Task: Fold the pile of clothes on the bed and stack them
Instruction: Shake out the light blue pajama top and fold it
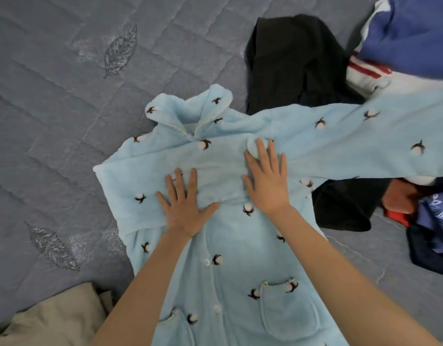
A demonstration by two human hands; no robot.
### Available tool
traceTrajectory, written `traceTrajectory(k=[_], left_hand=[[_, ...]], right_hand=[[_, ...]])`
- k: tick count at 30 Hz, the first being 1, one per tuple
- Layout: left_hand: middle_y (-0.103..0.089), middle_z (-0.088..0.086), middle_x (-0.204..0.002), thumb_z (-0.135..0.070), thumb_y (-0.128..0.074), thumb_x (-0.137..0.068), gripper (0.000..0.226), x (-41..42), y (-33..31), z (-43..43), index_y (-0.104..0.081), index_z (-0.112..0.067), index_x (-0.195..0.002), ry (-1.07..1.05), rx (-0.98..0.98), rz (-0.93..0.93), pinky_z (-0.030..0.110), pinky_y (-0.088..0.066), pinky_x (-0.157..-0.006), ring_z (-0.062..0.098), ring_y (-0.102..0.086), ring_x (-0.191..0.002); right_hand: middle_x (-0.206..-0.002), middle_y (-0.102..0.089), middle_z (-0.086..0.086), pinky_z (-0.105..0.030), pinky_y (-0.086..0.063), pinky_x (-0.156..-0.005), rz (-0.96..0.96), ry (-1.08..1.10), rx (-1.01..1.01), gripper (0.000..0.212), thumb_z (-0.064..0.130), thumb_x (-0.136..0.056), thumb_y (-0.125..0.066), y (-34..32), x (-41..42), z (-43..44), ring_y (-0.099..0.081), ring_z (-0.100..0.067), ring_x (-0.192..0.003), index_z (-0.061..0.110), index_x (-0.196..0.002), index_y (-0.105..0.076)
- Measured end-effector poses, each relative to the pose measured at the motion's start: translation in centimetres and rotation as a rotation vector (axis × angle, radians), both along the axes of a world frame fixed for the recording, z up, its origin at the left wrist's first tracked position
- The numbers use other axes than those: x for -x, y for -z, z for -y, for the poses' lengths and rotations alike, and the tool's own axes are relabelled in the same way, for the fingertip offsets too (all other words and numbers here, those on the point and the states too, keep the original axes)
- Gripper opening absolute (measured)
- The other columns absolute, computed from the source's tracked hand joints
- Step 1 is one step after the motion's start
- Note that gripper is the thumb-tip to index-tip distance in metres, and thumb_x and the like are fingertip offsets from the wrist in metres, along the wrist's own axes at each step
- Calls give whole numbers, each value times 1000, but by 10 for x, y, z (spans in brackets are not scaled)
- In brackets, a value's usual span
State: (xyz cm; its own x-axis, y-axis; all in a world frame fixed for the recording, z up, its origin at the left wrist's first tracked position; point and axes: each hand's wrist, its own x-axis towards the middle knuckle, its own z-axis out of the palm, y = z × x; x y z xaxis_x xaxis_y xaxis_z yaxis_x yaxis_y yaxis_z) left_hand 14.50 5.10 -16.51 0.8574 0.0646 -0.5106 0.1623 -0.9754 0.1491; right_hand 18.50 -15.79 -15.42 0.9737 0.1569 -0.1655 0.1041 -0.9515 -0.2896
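A light blue fleece pyjama top (230,245) with small cotton-flower prints lies face up on the bed, collar toward the far side. One sleeve is folded across its chest; the other sleeve (365,136) stretches out to the right over the pile. My left hand (184,206) presses flat on the folded sleeve, fingers spread. My right hand (266,181) lies flat a little farther up on the chest, fingers straight. A pile of unfolded clothes sits at the right: a black garment (295,63) and a blue, white and red one (410,38).
The grey quilted bedspread (65,121) with leaf embroidery covers the left and far side. A beige cloth (50,320) lies at the near left corner. More dark blue and red clothing (430,226) lies at the right edge.
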Motion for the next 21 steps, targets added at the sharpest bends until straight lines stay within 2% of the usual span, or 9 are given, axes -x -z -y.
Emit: traceTrajectory(k=[2,4,6,8,10,13,16,21], left_hand=[[14,6,-159,-86,-19,-69,101,0,-3,11,22,-36,-146,-9,68,128,59,5,-113,28,11,-146],[-3,9,-160,-78,-30,-77,94,2,-7,27,6,-31,-151,84,113,293,55,3,-114,28,-1,-147],[-11,10,-159,-68,-35,-85,84,-1,-12,49,-5,-28,-152,176,145,375,54,0,-115,28,-6,-147],[-17,12,-158,-59,-37,-89,74,-8,-20,78,-13,-26,-150,188,217,421,55,-5,-115,29,-9,-146],[-23,13,-156,-53,-36,-91,67,-16,-28,106,-18,-23,-148,183,289,465,54,-11,-115,29,-14,-144],[-26,11,-155,-46,-38,-92,63,-30,-41,148,-17,-24,-147,190,394,487,48,-12,-115,25,-16,-143],[-20,5,-158,-46,-36,-93,63,-42,-47,184,-10,-32,-149,251,459,422,45,-8,-117,20,-10,-146],[-4,0,-161,-55,-28,-94,62,-44,-43,231,0,-41,-148,517,384,325,47,-1,-116,20,2,-147]], right_hand=[[-160,-14,-9,-52,-3,-116,-72,-20,30,54,39,-94,-38,5,-1,8,-9,-36,-146,15,-143,-44],[-161,-7,-6,-50,2,-117,-105,-23,-14,52,35,-97,-46,3,-7,16,-3,-35,-148,18,-146,-39],[-158,-19,-11,-51,-5,-117,-33,-12,-111,46,30,-95,-49,-10,-10,24,-13,-37,-146,18,-139,-49],[-149,-38,-17,-54,-17,-114,62,57,-180,38,27,-91,-47,-27,-14,42,-28,-40,-140,16,-124,-62],[-141,-47,-18,-56,-24,-111,149,163,-199,33,22,-90,-51,-47,-17,67,-36,-42,-135,14,-118,-65],[-141,-47,-18,-58,-25,-111,289,307,-155,34,14,-87,-58,-76,-23,122,-36,-42,-135,14,-121,-63],[-142,-45,-17,-57,-21,-111,356,435,-92,38,15,-87,-57,-94,-27,179,-32,-42,-137,14,-125,-60],[-149,-38,-17,-54,-15,-114,310,535,-45,45,23,-92,-54,-101,-32,250,-25,-40,-141,14,-135,-52]])
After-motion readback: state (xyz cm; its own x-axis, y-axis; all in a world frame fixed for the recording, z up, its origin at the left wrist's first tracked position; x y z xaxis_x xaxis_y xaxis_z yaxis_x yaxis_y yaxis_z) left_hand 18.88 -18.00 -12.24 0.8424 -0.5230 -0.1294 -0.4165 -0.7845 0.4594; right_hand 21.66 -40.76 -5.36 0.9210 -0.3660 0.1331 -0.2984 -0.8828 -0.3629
